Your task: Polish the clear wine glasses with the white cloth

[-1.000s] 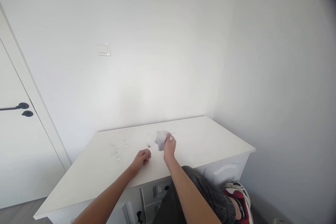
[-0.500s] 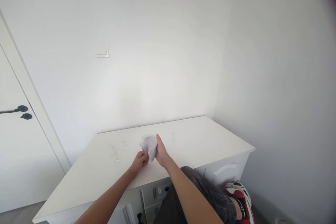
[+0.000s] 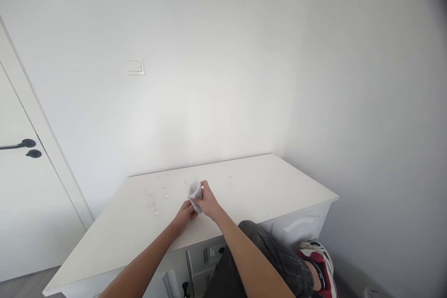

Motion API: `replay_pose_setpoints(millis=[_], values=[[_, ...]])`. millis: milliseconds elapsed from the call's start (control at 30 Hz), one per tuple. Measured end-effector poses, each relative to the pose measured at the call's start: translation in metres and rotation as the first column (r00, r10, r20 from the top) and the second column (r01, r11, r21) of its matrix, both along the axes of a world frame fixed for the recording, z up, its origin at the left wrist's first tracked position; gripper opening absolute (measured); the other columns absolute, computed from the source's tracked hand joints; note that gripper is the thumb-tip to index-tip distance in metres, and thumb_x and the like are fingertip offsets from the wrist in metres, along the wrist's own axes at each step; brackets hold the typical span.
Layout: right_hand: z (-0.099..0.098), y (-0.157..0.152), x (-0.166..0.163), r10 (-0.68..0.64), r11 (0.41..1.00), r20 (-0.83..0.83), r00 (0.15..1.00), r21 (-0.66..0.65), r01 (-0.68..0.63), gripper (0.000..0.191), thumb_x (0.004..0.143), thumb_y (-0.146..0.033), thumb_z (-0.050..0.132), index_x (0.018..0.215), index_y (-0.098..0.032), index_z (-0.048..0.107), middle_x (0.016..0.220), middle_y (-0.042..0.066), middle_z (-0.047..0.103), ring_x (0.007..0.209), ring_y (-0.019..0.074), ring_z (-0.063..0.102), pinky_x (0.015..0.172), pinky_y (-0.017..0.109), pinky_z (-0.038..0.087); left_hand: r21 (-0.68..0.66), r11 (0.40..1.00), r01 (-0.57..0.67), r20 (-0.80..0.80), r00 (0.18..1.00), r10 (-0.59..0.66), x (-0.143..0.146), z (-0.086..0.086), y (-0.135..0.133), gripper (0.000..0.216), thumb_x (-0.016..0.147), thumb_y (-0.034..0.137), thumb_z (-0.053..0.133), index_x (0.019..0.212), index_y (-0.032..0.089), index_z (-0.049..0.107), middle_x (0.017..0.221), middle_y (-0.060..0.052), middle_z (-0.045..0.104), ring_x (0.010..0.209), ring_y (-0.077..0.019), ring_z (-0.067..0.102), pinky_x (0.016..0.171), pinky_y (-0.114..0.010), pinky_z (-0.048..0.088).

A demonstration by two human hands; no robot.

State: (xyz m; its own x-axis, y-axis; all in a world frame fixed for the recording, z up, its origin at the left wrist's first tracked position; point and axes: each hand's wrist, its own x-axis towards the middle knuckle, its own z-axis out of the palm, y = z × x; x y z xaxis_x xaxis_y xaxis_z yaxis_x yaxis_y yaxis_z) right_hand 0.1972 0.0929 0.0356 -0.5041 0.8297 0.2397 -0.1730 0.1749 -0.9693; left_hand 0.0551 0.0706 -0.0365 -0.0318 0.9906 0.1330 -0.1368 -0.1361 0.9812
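My left hand (image 3: 185,214) is closed low around the base or stem of a clear wine glass (image 3: 193,189), held over the white tabletop; its fingers are partly hidden. A thin white cloth (image 3: 196,207) covers part of the bowl. Wrapping that cloth, my right hand (image 3: 209,202) grips at the glass's right side, thumb toward the front and index finger at the rim. How far the cloth goes inside the bowl I cannot tell. Several faint, clear glasses stand near, including one (image 3: 152,204) left of my hands and one (image 3: 229,179) to the right.
The white cabinet top (image 3: 279,186) meets the wall behind, which carries a light switch (image 3: 136,67). A door handle (image 3: 28,143) is at far left. Below the front edge are cabinet drawers, my leg (image 3: 279,251) and a red and white shoe (image 3: 323,265).
My right hand has turned and its fingers have curled over the cloth near the glass rim. The cloth has shifted with it, baring more of the bowl. My left hand stays nearly in place.
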Motion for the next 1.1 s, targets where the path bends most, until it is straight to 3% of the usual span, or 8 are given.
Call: replay_pose_setpoints(millis=[200, 400, 500, 600, 733, 900, 1000, 1100], values=[[0.005, 0.015, 0.009, -0.180, 0.966, -0.071, 0.981, -0.199, 0.163, 0.024, 0.077, -0.035, 0.064, 0.091, -0.019, 0.054, 0.081, -0.001, 0.057, 0.074, 0.0142, 0.054, 0.068, 0.027, 0.045, 0.006, 1.000, -0.030, 0.045, 0.999, 0.030, -0.003, 0.006, -0.001, 0.049, 0.086, 0.064, 0.055, 0.108, 0.021, 0.060, 0.079, 0.001, 0.057, 0.050, -0.0086, 0.046, 0.046, -0.023, 0.029], [0.002, 0.019, 0.026, 0.281, 0.801, 0.012, 0.960, -0.553, -0.227, 0.023, 0.076, -0.033, 0.070, 0.072, -0.015, 0.055, 0.062, 0.001, 0.054, 0.057, 0.0146, 0.053, 0.060, 0.030, 0.046, -0.011, 0.999, -0.036, 0.222, 0.974, 0.037, -0.007, 0.011, -0.001, 0.062, 0.085, 0.072, 0.050, 0.122, 0.022, 0.055, 0.101, -0.006, 0.060, 0.058, -0.0107, 0.052, 0.048, -0.025, 0.033], [0.000, 0.019, 0.026, 0.390, 0.736, 0.033, 0.920, -0.611, -0.290, 0.018, 0.076, -0.027, 0.069, 0.074, -0.015, 0.057, 0.062, 0.003, 0.057, 0.059, 0.0158, 0.056, 0.060, 0.029, 0.047, -0.007, 1.000, 0.008, 0.213, 0.977, -0.006, -0.006, 0.019, -0.008, 0.062, 0.085, 0.072, 0.049, 0.128, 0.027, 0.052, 0.110, -0.008, 0.060, 0.066, -0.0139, 0.058, 0.050, -0.026, 0.036], [-0.002, 0.019, 0.025, 0.352, 0.848, 0.259, 0.900, -0.496, -0.188, 0.017, 0.075, -0.027, 0.070, 0.074, -0.014, 0.059, 0.064, 0.003, 0.058, 0.059, 0.0164, 0.056, 0.058, 0.029, 0.045, 0.000, 0.999, 0.042, 0.146, 0.988, -0.041, -0.003, 0.029, -0.016, 0.056, 0.087, 0.066, 0.053, 0.131, 0.031, 0.052, 0.103, -0.005, 0.061, 0.062, -0.0120, 0.055, 0.048, -0.024, 0.032], [-0.006, 0.013, 0.027, 0.064, 0.993, 0.664, 0.745, 0.033, -0.114, 0.018, 0.076, -0.031, 0.068, 0.082, -0.015, 0.064, 0.078, 0.007, 0.064, 0.069, 0.0196, 0.060, 0.060, 0.028, 0.043, -0.010, 0.999, -0.048, 0.024, 0.999, 0.048, 0.003, 0.035, -0.020, 0.042, 0.085, 0.061, 0.058, 0.107, 0.025, 0.064, 0.078, 0.001, 0.056, 0.056, -0.0095, 0.046, 0.047, -0.022, 0.030], [-0.006, 0.001, 0.026, -0.394, 0.806, 0.739, 0.547, 0.564, -0.181, 0.032, 0.083, -0.034, 0.062, 0.110, -0.017, 0.060, 0.102, 0.013, 0.068, 0.089, 0.0263, 0.064, 0.077, 0.034, 0.044, -0.039, 0.985, -0.166, -0.018, 0.986, 0.165, 0.005, 0.028, -0.014, 0.040, 0.084, 0.062, 0.055, 0.092, 0.024, 0.062, 0.067, 0.005, 0.050, 0.049, -0.0078, 0.038, 0.044, -0.020, 0.024], [-0.003, 0.001, 0.023, -0.338, 0.854, 0.740, 0.582, 0.501, -0.142, 0.025, 0.082, -0.036, 0.063, 0.098, -0.017, 0.062, 0.096, 0.012, 0.069, 0.087, 0.0254, 0.064, 0.075, 0.032, 0.045, -0.055, 0.986, -0.156, -0.004, 0.988, 0.156, 0.002, 0.024, -0.011, 0.040, 0.087, 0.061, 0.051, 0.088, 0.023, 0.062, 0.062, 0.006, 0.046, 0.045, -0.0069, 0.031, 0.043, -0.020, 0.022], [0.000, 0.007, 0.021, -0.031, 0.995, 0.680, 0.732, 0.089, -0.040, 0.028, 0.079, -0.043, 0.066, 0.080, -0.016, 0.060, 0.079, 0.008, 0.066, 0.074, 0.0211, 0.063, 0.062, 0.028, 0.044, -0.058, 0.991, -0.119, 0.005, 0.993, 0.120, -0.001, 0.022, -0.010, 0.041, 0.089, 0.060, 0.050, 0.087, 0.021, 0.063, 0.060, 0.006, 0.045, 0.044, -0.0064, 0.027, 0.042, -0.021, 0.020]])
